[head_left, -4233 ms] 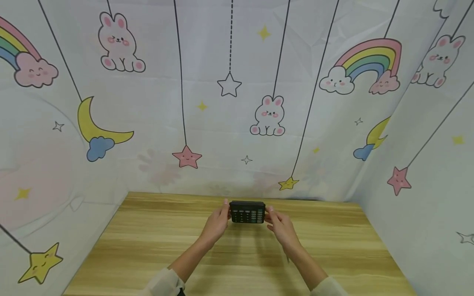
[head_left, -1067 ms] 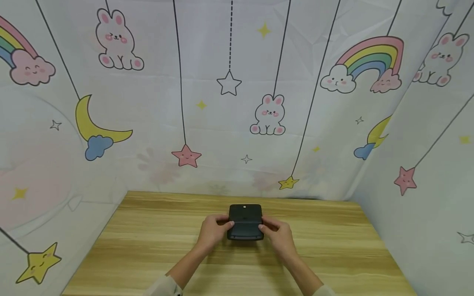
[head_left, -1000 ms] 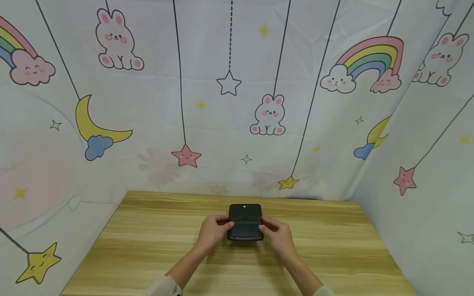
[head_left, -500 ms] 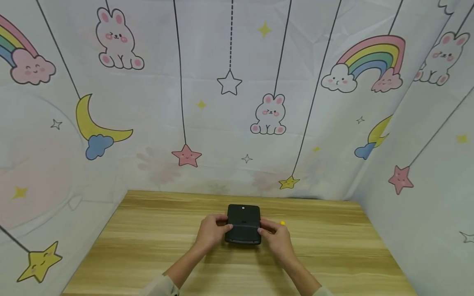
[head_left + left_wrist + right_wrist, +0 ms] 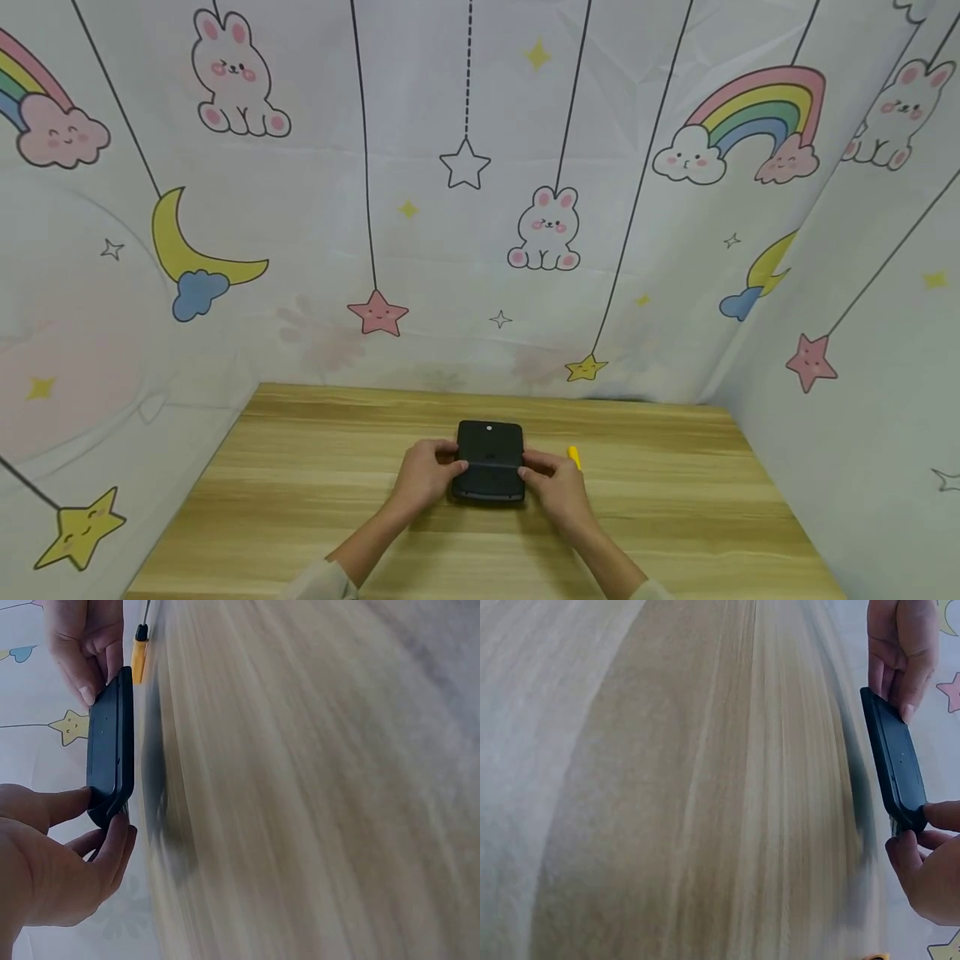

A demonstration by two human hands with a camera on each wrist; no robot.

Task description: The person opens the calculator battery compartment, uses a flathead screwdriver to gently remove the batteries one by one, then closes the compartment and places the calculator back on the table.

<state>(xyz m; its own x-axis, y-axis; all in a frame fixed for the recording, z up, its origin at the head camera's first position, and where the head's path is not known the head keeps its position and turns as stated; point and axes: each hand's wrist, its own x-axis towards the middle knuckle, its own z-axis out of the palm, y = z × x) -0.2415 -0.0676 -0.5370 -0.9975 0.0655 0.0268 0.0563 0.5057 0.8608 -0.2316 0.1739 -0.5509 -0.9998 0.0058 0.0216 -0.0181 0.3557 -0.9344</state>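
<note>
A black calculator [image 5: 489, 446] is held between both hands in the head view, its plain back turned up and its keys hidden underneath. My left hand [image 5: 422, 477] pinches its left edge, thumb on the back and fingers below. On the opposite edge my right hand [image 5: 558, 490] grips it in the same way. In the left wrist view the calculator [image 5: 109, 746] is seen nearly edge-on above the table, with its shadow beside it. The right wrist view shows the same calculator [image 5: 895, 761] with fingertips at both ends.
A screwdriver [image 5: 139, 658] with a yellow handle and thin metal shaft lies on the table past my right hand, which covers most of it in the head view. The wood-grain table [image 5: 300, 467] is bordered by white printed cloth [image 5: 315, 208] at the back and sides.
The calculator has been turned from keys facing me to back up. Lately both hands have brought it slightly nearer and left, and the screwdriver's yellow handle has come into view.
</note>
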